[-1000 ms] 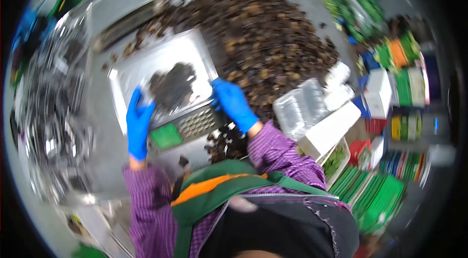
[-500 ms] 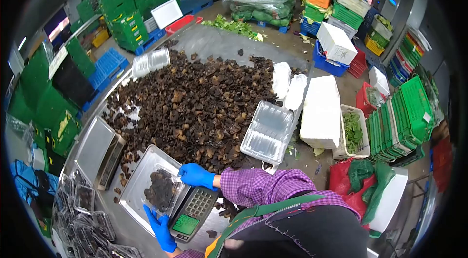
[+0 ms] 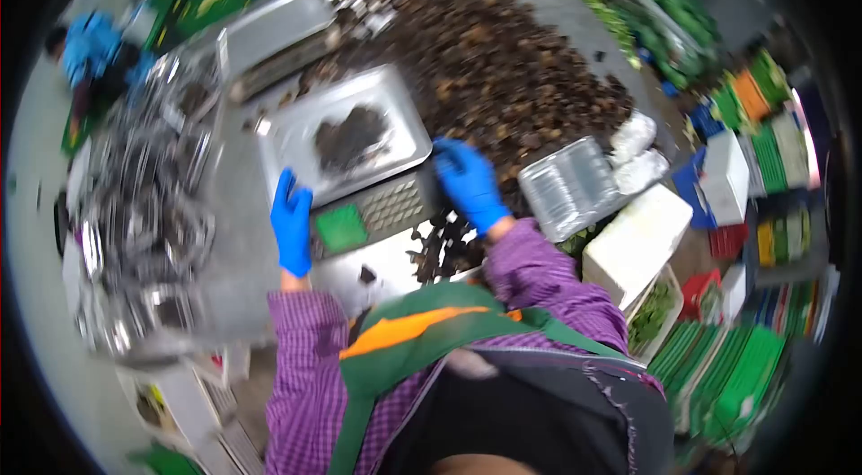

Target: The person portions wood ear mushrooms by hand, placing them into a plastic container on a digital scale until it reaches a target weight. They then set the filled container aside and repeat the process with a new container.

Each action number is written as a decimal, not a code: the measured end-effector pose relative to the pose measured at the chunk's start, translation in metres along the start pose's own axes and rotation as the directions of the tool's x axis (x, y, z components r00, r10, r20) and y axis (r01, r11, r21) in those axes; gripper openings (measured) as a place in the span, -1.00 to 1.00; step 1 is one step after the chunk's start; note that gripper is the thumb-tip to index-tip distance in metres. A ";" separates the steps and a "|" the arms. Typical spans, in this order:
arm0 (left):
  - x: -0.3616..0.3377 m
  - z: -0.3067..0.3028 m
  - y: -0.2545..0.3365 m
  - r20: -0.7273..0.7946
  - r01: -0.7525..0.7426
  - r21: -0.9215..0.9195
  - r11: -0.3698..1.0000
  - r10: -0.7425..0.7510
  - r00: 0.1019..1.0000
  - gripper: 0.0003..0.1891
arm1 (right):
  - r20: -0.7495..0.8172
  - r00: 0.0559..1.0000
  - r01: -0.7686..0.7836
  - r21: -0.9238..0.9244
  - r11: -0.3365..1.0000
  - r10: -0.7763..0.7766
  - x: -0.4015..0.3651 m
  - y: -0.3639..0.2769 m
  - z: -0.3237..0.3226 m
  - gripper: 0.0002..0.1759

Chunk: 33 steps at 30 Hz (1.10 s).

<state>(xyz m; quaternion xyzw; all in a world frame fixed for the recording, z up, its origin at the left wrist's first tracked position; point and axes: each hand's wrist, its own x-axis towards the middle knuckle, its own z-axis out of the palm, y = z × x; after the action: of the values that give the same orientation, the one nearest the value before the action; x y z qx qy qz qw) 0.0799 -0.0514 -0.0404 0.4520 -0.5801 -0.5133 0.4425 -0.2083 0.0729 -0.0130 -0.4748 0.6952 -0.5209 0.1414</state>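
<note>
On the scale pan (image 3: 296, 138), at eleven o'clock from centre, the clear pack of dark fungus (image 3: 352, 136) now sits untouched, the left hand (image 3: 292, 224) having dropped to its seven o'clock, fingers straight and empty beside the green display (image 3: 341, 228), the right hand (image 3: 467, 180), loosely bent and empty, to four o'clock.

Digital scale (image 3: 382, 206) carrying a clear tray (image 3: 352, 136) of dark fungus on its pan (image 3: 292, 138).
Scale sits mid-table, turned at an angle: square steel pan on the far side, grey keypad (image 3: 395, 198) and lit green display (image 3: 341, 228) on the near side. Clear plastic tray lies flat on the pan, slightly right of its middle, holding a low heap of brown-black pieces. Blur hides whether it has a lid.
</note>
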 end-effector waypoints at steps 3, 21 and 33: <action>-0.026 -0.040 0.004 -0.129 0.068 -0.002 0.998 -0.067 0.989 -0.49 | -0.042 0.996 0.065 -0.246 0.967 -0.078 -0.023 0.036 -0.063 -0.62; -0.022 -0.027 0.026 -0.158 0.049 -0.135 0.990 -0.070 0.985 -0.59 | 0.047 0.894 -0.406 -0.338 0.849 0.446 -0.078 0.124 -0.187 -0.73; 0.104 0.047 -0.014 -0.001 -0.103 0.367 0.924 0.111 0.994 0.05 | -0.073 0.855 -0.517 -0.040 0.855 0.513 -0.073 0.091 -0.225 -0.77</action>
<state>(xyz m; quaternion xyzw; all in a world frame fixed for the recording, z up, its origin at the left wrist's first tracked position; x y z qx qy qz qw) 0.0145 -0.1447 -0.0531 0.4997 -0.6847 -0.3661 0.3840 -0.3734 0.2649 -0.0192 -0.2597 0.8155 -0.4577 0.2411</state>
